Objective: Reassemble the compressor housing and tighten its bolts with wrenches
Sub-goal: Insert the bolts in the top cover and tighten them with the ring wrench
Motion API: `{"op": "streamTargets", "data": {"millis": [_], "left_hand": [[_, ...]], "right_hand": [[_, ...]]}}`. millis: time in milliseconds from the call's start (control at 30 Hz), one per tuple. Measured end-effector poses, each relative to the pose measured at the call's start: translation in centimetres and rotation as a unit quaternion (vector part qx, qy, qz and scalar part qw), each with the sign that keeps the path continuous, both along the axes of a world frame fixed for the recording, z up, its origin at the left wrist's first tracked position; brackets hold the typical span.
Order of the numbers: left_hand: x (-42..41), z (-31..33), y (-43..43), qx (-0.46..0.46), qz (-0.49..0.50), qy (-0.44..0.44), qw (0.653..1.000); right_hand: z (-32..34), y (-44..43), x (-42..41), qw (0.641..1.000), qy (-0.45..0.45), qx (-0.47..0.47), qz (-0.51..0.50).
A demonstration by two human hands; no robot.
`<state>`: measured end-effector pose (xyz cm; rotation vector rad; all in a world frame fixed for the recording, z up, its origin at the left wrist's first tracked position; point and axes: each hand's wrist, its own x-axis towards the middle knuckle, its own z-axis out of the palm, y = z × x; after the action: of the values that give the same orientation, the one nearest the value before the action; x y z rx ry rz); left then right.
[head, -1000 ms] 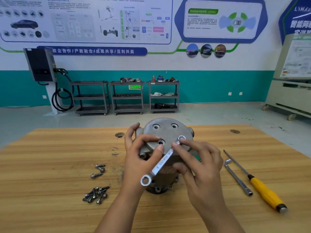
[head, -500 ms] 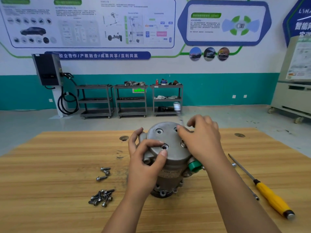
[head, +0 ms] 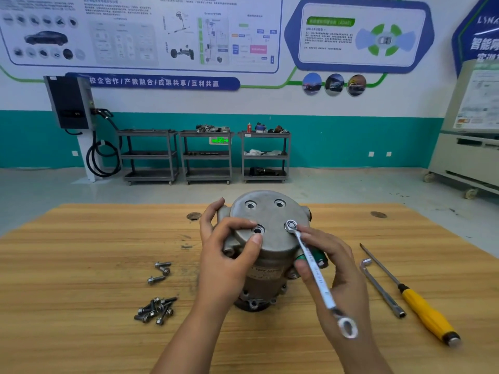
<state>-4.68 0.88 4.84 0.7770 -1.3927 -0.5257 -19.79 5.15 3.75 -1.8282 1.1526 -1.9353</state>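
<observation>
The grey compressor housing stands upright in the middle of the wooden table, its round end cover facing up with several bolt holes. My left hand grips the housing's left side, thumb beside the front-left hole. My right hand holds a silver combination wrench by its shaft. The wrench's ring end sits on the bolt at the cover's front-right hole. Its open end points toward me.
Loose bolts lie left of the housing: three apart and a pile nearer me. On the right lie a thin L-shaped socket wrench and a yellow-handled screwdriver. Tool carts stand by the far wall.
My right hand has swung the wrench round the front-right bolt: the handle pointed down-left, then up and away, and now points down-right toward me. My left hand kept its hold.
</observation>
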Motion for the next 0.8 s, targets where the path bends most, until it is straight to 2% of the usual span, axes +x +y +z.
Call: {"op": "streamTargets", "data": {"millis": [67,100,200,367,467,667,800], "left_hand": [[0.0,0.1,0.1,-0.002,-0.004,0.007,1.000],[0.0,0.1,0.1,-0.005,-0.006,0.010,1.000],[0.0,0.1,0.2,-0.011,-0.003,0.012,1.000],[0.4,-0.2,0.2,0.000,0.000,0.013,1.000],[0.7,-0.1,0.1,0.002,0.006,0.014,1.000],[1.0,-0.2,0.3,0.015,-0.009,0.000,1.000],[1.4,-0.3,-0.1,0.012,0.002,-0.036,0.999]], "right_hand": [[0.0,0.3,0.1,0.989,0.134,-0.024,-0.064],[0.2,0.3,0.2,0.980,0.173,-0.037,-0.089],[1.3,-0.1,0.3,0.961,0.228,-0.076,-0.135],[3.5,-1.3,0.1,0.930,0.312,-0.133,-0.141],[4.5,-1.4,0.3,0.933,0.318,-0.138,-0.095],[5.3,-1.2,-1.0,0.936,0.349,-0.040,0.013],[5.1,-0.3,-1.3,0.920,0.382,-0.061,0.062]]}}
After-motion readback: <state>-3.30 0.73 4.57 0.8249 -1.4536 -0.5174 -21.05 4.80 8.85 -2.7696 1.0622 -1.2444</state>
